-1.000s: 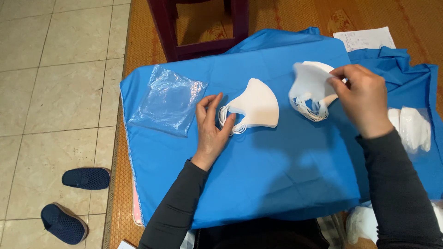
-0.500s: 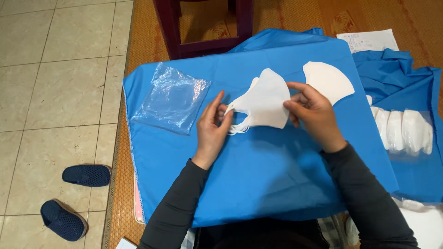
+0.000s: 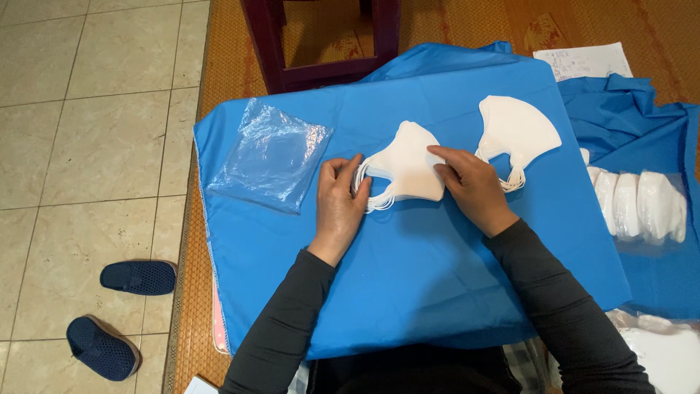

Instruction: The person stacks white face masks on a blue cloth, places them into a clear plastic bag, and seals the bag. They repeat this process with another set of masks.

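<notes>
Far left, on the tiled floor (image 3: 87, 146), I see two dark blue slippers (image 3: 120, 306), one above the other. Right of them the counter starts, covered by a blue cloth (image 3: 437, 292). Near its left edge lies a clear plastic bag (image 3: 268, 155), flat and crumpled, well apart from any mask.

Next comes my left hand (image 3: 341, 206). It rests palm down on the cloth, fingers loosely spread and slightly curled, fingertips touching the left edge of the mask stack (image 3: 405, 166), where the ear loops bunch together. It is not closed around anything; it seems to steady the loops.

The stack sits in the middle of the cloth, between my two hands: several white masks laid one on another, the wide end to the left.

My right hand (image 3: 469, 184) lies on the stack's right part, fingers extended and fairly close together, index finger and thumb pressing down on the top mask. I cannot tell whether the thumb pinches under the edge or only presses.

Just right of that hand lies a second mask pile (image 3: 516, 131), white, loops hanging at its lower edge, touched by neither hand.

Further right, off the counter, a bagged row of masks (image 3: 638, 206) lies on more blue cloth, with a white paper (image 3: 583, 60) above it.
</notes>
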